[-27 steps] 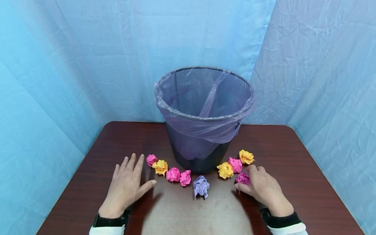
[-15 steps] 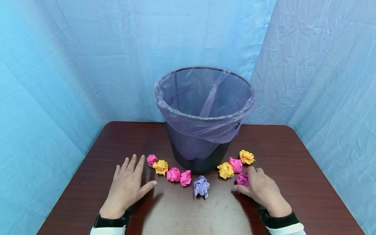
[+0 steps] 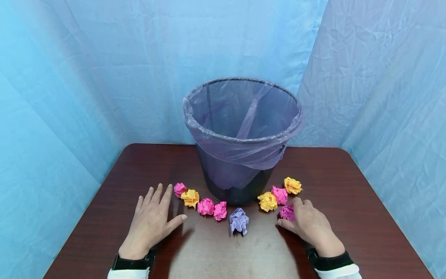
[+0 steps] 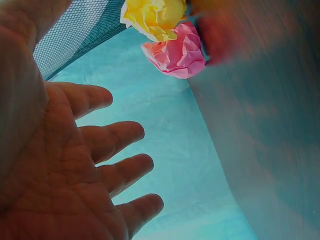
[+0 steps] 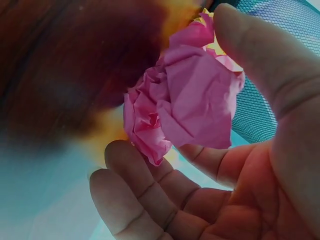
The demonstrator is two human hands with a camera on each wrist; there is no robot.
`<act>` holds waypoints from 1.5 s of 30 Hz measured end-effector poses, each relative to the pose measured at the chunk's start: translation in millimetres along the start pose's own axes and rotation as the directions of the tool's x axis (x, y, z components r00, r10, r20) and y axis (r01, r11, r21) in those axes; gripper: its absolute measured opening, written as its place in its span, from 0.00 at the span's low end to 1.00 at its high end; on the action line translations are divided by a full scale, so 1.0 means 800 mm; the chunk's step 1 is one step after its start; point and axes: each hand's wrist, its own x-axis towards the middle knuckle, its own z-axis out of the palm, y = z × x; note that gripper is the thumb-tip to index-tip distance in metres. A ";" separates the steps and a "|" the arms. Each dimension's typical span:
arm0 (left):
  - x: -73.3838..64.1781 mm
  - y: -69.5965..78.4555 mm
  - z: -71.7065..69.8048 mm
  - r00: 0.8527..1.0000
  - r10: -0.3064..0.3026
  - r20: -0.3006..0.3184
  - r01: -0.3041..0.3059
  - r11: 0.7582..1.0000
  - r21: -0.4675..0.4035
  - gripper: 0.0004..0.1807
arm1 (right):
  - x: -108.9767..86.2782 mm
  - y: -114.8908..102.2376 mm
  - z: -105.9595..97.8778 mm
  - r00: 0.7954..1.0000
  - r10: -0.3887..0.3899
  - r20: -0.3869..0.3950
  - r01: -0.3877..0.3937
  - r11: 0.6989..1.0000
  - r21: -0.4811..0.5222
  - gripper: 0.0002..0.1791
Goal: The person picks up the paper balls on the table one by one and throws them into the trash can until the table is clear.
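My left hand is spread flat with its palm down, left of the crumpled paper balls. Nearest its fingertips are a pink paper ball and a yellow one; the left wrist view shows bare fingers apart from both. My right hand is around a magenta paper ball, its thumb on the near side and its fingers on the far side. In the right wrist view the fingers are loosely bent beside the magenta ball, not closed on it. The hand partly hides this ball in the head view.
A black mesh bin with a purple liner stands behind the paper balls. Two pink balls and a lilac one lie in front of it. More yellow and pink balls lie at right. Blue sheets surround the dark table.
My right hand has shifted slightly left, covering a bit more of the magenta paper ball. My left hand and the other balls stay nearly where they were.
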 end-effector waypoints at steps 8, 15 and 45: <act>0.001 0.001 -0.001 1.000 0.006 -0.002 -0.006 1.000 0.009 0.56 | 0.000 0.001 0.001 1.000 -0.006 0.005 0.006 1.000 0.009 0.48; 0.001 0.001 0.000 1.000 0.013 0.001 -0.013 1.000 0.001 0.56 | 0.000 0.002 0.003 1.000 -0.010 0.020 0.009 1.000 0.030 0.46; -0.001 0.005 0.002 1.000 0.011 0.012 -0.011 1.000 0.003 0.56 | 0.002 -0.003 0.007 0.999 -0.027 0.026 0.028 1.000 -0.010 0.38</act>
